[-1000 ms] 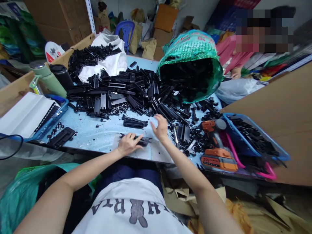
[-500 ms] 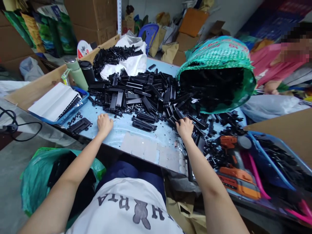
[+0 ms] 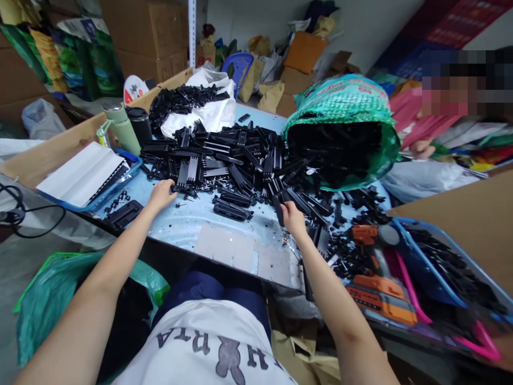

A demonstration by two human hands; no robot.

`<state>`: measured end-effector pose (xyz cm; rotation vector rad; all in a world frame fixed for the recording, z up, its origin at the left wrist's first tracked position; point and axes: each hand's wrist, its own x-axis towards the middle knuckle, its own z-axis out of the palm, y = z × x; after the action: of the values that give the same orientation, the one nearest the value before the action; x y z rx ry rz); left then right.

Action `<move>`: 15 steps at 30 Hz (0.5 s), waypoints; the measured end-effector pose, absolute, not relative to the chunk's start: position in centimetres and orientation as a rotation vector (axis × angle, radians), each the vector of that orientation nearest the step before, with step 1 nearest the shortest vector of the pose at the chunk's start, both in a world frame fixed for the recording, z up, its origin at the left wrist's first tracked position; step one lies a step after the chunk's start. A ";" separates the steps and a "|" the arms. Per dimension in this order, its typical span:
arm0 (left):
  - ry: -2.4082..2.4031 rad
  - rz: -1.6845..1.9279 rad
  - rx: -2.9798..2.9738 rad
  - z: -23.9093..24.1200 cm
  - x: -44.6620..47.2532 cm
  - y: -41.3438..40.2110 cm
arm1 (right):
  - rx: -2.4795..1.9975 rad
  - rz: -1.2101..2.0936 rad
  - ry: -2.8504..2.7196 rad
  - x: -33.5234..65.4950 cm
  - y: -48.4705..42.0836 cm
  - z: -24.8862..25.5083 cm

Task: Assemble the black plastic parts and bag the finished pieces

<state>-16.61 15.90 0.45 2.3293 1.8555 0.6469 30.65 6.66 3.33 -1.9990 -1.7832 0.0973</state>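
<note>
Tabletop in pale blue, cardboard boxes behind, right grip pinching black piece, left grip unclear

Small assembly workshop, by all appearance. Worktop heaped with many similar black plastic parts; green woven sack lies on side, mouth open toward heap. Orange cordless drill stands near blue plastic basket of dark pieces. Behind: brown cardboard cartons, bulging paper bags. Second person in pink top at far side.
</note>
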 end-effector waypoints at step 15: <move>1.170 0.766 2.742 0.7 -1.8 4.1 | -1.904 0.082 -2.031 22.9 -3.2 -0.1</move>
<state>-1.82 4.12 0.71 2.7422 1.1697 0.7656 22.90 -3.24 -0.13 -1.9042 -2.0306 0.0819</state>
